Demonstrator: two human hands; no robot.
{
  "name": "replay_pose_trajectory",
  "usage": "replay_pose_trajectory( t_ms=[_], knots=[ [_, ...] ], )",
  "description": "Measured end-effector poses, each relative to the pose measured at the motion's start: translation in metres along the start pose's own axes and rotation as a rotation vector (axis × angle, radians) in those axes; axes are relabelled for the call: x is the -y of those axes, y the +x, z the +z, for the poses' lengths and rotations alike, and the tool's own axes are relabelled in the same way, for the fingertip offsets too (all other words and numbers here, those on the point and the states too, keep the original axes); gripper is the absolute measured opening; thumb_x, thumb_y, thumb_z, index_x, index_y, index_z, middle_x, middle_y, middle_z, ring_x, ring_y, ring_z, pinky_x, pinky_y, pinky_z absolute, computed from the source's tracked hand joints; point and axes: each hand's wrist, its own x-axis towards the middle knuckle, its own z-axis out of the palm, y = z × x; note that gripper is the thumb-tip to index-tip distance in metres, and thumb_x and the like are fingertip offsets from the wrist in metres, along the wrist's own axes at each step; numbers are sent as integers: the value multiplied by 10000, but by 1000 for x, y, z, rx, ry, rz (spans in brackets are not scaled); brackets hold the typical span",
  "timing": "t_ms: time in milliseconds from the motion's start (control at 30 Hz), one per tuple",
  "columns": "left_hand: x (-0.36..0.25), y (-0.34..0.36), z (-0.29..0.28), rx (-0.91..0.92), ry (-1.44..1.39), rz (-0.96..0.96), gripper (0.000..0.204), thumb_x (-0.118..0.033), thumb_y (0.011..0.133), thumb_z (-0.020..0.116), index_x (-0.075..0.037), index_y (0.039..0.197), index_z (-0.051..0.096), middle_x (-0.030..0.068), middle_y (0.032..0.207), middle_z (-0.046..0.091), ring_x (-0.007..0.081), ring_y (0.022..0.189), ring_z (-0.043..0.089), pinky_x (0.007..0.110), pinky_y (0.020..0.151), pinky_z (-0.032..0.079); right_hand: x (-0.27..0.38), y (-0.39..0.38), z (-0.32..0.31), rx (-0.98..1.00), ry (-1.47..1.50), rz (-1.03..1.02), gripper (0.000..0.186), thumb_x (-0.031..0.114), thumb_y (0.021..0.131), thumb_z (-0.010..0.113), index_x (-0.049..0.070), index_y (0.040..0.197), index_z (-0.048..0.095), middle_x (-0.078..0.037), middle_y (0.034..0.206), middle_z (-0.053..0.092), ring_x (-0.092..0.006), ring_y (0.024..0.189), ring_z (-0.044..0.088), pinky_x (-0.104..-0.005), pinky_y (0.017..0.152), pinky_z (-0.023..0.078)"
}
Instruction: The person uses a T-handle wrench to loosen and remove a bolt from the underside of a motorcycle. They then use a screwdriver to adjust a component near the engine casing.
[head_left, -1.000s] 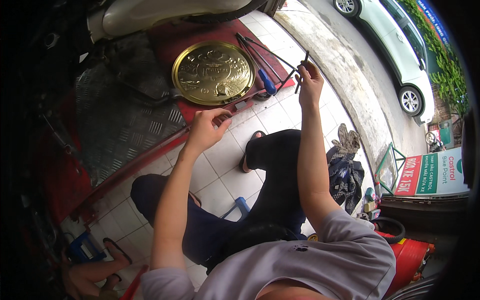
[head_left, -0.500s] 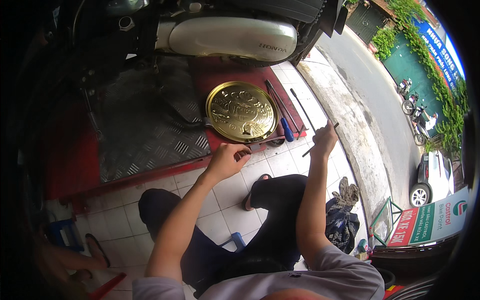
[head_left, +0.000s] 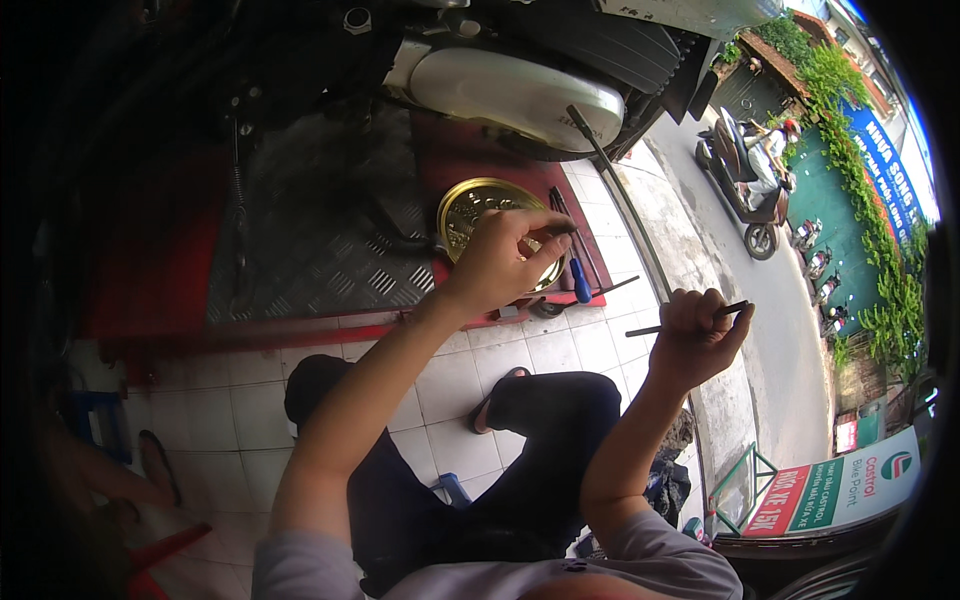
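My right hand [head_left: 695,335] is closed around the crossbar of a T-handle wrench [head_left: 630,208]. Its long thin shaft points up and away, and the tip shows in front of the motorbike's silver exhaust cover [head_left: 500,92]. Over the round gold embossed tray [head_left: 470,200] is my left hand [head_left: 510,258], its fingers pinched together. Something dark shows at the fingertips, too small to make out. Part of the tray is hidden behind this hand. Right of the tray lie a blue-handled screwdriver [head_left: 581,283] and another T-handle wrench [head_left: 615,287].
The motorbike stands above a red platform [head_left: 490,150] with a dark tread plate [head_left: 310,230]. At lower left are a blue stool [head_left: 100,425] and another person's foot [head_left: 158,465]. Rider and scooter [head_left: 745,185] are on the street at right; a signboard [head_left: 835,490] stands nearer.
My left hand has moved up and right, over the tray. My right hand has moved right and down, and the wrench's long shaft now shows fully. A scooter has entered the street; the view has shifted.
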Motion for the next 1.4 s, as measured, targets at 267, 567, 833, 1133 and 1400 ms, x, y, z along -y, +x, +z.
replay_pose_trajectory(
  t_ms=[267,567,833,1133,1400],
  knots=[
    [-32,-15,0,163,1,52,369,-301,933,605,-12,1158,648,163,911,706,196,785,705,317,732,550,1,1,79,397,99,-4,566,545,1002,322,133,613,310,35,571,227,-104,541,204,-268,480,177],
    [-12,-23,-7,84,-59,70,182,-126,897,607,-4,1005,689,143,725,679,204,663,672,338,637,492,-32,-5,142,272,-27,-88,573,551,994,357,157,587,274,32,534,185,-96,501,174,-268,450,122],
    [-11,-26,-14,-57,-62,108,173,-136,879,616,0,939,704,170,695,657,257,637,660,346,626,485,-42,3,148,290,3,-74,562,541,974,437,161,592,277,45,535,186,-94,497,170,-269,452,125],
    [-11,-29,-10,-97,44,176,157,-143,861,608,-22,877,707,181,683,631,331,660,641,391,644,483,-39,-1,135,390,28,-63,563,547,967,450,168,597,259,48,533,179,-98,505,186,-272,463,139],
    [-9,-28,-6,-123,49,192,135,-114,838,611,-25,871,707,186,693,631,345,670,639,403,647,485,-39,-5,141,354,-1,-91,565,544,971,443,165,596,254,48,540,168,-98,511,176,-272,466,137]
  ],
)
